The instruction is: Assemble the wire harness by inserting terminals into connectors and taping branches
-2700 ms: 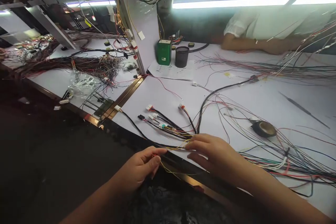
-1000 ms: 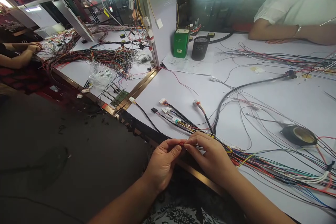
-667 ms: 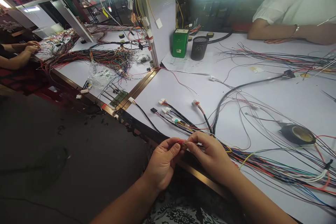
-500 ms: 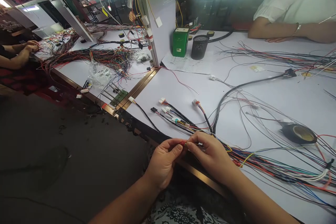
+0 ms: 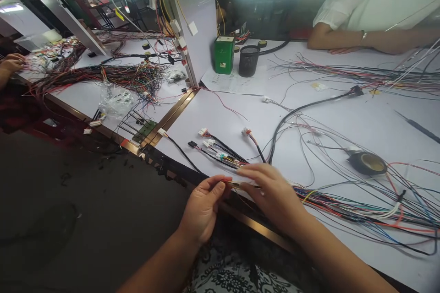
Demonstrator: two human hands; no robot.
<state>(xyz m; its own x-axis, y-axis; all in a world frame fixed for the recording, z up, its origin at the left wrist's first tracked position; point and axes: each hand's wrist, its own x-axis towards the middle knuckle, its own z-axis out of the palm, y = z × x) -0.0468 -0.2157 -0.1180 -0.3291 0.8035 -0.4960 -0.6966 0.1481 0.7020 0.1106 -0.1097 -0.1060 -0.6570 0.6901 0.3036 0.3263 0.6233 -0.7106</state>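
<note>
Near the table's front edge, my left hand (image 5: 205, 208) pinches a small red connector (image 5: 227, 179) between thumb and fingertips. Thin wires (image 5: 235, 184) run out of it to the right. Alongside, my right hand (image 5: 271, 190) is slightly blurred; its fingers stretch over these wires, apart from the thumb. Just beyond my hands, black-sleeved cables fan out, ending in a white-and-orange connector (image 5: 246, 132), a white connector (image 5: 203, 132) and a black connector (image 5: 192, 144). A loose wire bundle (image 5: 330, 203) of many colours passes behind my right hand.
A roll of black tape (image 5: 367, 163) lies among wires at right. Further back stand a green box (image 5: 224, 56) and a black mesh cup (image 5: 249, 62). Across the table rests another person's forearm (image 5: 343, 39). A wire heap (image 5: 113, 75) and pronged green board (image 5: 144, 130) occupy the left.
My right hand has loosened its pinch and its fingers have spread a little. The left hand keeps hold of the red connector. The camera view has shifted, moving the scene leftward.
</note>
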